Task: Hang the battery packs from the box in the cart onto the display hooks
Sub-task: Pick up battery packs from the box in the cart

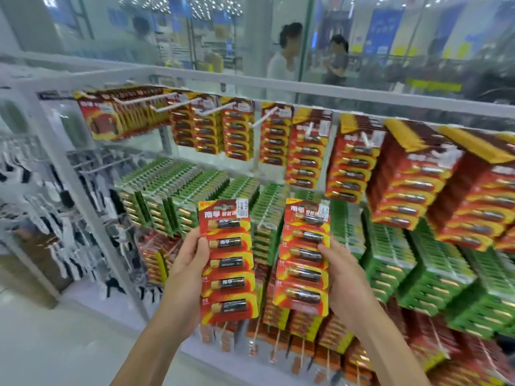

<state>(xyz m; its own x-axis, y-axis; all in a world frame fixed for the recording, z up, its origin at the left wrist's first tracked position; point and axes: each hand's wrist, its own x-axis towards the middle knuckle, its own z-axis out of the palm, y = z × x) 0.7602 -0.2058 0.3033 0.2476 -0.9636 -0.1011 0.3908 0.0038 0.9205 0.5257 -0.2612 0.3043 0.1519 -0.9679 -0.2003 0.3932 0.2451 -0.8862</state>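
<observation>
I hold up two red-and-yellow battery packs in front of the display. My left hand (187,263) grips the left battery pack (227,263) by its left edge. My right hand (341,277) grips the right battery pack (303,257) by its right edge. Both packs stand upright with several batteries stacked down each card. Above them runs the top row of white display hooks (211,108) with matching red packs (302,154); some hooks there are only partly filled. The cart and box are out of view.
Rows of green battery packs (390,246) hang behind and to the right of my hands, more red packs (306,330) below. A rack of socks (55,207) stands at the left. Two people (287,54) stand beyond the glass partition.
</observation>
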